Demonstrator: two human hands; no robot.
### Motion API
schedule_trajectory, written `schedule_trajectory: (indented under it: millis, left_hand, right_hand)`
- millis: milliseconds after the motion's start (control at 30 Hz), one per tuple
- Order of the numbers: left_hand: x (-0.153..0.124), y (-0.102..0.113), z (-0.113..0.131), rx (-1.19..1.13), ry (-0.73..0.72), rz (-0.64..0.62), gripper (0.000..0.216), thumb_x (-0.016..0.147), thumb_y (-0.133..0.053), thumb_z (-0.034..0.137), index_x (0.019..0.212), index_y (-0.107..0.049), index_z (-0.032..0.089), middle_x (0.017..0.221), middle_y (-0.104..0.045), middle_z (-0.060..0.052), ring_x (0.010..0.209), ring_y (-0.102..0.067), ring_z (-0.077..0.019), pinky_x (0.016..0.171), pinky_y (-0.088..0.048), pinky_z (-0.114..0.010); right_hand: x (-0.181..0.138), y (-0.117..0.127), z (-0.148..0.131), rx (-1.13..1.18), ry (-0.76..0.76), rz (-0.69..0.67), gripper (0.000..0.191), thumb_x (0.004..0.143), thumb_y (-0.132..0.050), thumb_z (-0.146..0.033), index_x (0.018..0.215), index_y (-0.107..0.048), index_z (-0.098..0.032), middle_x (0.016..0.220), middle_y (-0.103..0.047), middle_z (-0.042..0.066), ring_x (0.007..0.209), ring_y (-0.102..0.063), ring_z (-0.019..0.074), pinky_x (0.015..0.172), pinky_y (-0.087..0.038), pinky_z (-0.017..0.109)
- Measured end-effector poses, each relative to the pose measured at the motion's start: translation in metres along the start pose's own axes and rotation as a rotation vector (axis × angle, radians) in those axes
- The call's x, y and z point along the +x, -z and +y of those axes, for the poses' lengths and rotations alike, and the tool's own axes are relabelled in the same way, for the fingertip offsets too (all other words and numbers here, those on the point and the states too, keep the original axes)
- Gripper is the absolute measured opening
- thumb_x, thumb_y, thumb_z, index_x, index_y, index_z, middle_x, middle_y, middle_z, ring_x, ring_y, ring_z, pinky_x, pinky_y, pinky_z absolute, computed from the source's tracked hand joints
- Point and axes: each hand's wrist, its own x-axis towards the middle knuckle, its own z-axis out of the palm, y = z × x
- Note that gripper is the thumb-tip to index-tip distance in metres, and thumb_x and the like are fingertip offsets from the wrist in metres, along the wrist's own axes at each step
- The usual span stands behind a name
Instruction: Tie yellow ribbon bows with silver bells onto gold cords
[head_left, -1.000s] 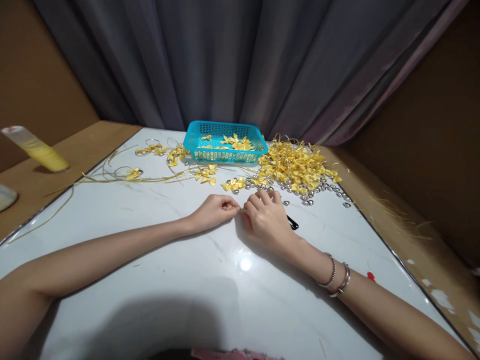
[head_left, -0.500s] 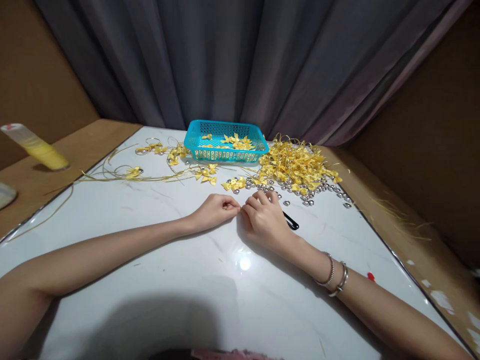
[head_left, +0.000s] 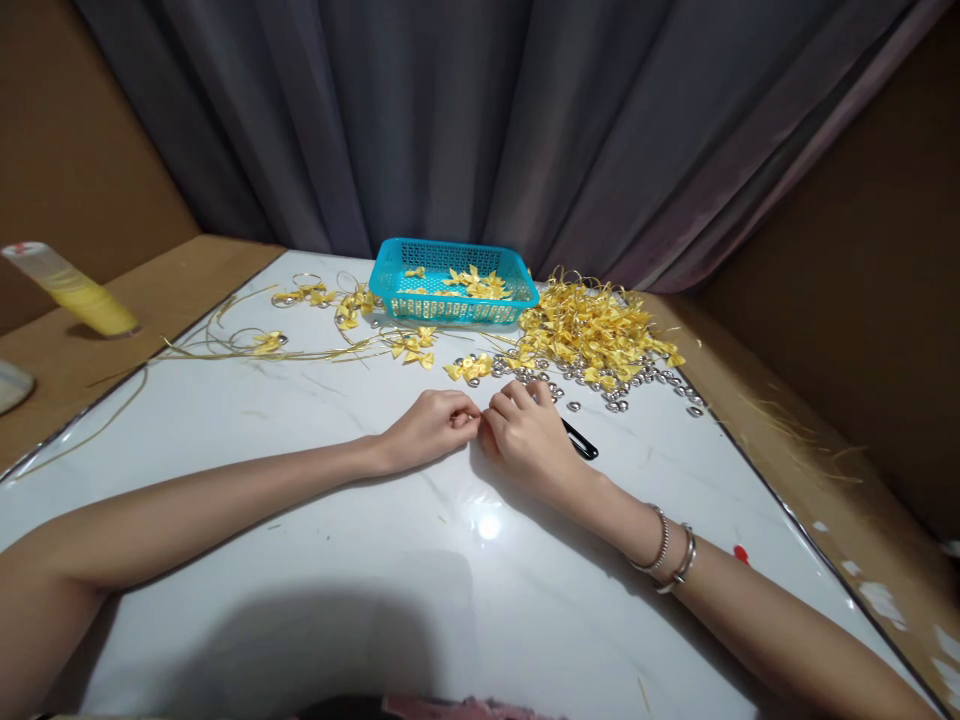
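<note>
The left hand (head_left: 431, 430) and right hand (head_left: 529, 435) met over the middle of the desk (head_left: 585, 610), their fingertips close together or touching. The left grip was pinched together, but whether it was clamped on anything could not be told; the right grip was hidden behind its curled fingers, so its state could not be told either. A black tool (head_left: 583, 442) showed partly from beneath the right hand. By the desk's far edge, a turquoise basket (head_left: 379, 283) held loose yellow bows (head_left: 480, 286). Towards the far right corner lay a heap of yellow bows with gold cords (head_left: 592, 325), with silver beads (head_left: 619, 406) scattered before it. Judging by that large heap, much seemed already assembled, while the loose beads and the gold cord strands (head_left: 330, 356) towards the left edge suggested material left to work through.
</note>
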Motion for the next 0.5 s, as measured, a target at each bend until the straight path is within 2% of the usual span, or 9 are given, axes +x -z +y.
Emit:
schedule_trajectory:
  millis: [167,500]
  left_hand:
    - [-0.001,-0.001,-0.001,0.029,-0.037,-0.008,0.015,0.073,-0.049,0.017,0.07,-0.063,0.013,0.055,-0.046,0.004,0.052,-0.04,-0.0087,0.053,-0.034,-0.019]
    - [0.001,-0.001,-0.004,-0.097,0.09,-0.009,0.015,0.07,-0.051,0.021,0.071,-0.064,0.013,0.053,-0.042,0.005,0.053,-0.039,-0.0085,0.053,-0.033,-0.02]
  right_hand:
    - [0.002,0.002,0.004,0.083,-0.036,-0.053,0.021,0.081,-0.048,-0.013,0.067,-0.063,-0.011,0.068,-0.061,0.008,0.078,-0.045,0.0216,0.071,-0.022,0.036]
    - [0.005,0.019,0.023,0.255,-0.124,-0.199,0.016,0.077,-0.052,-0.016,0.073,-0.067,-0.014,0.073,-0.064,0.006,0.08,-0.048,0.0204,0.073,-0.023,0.034]
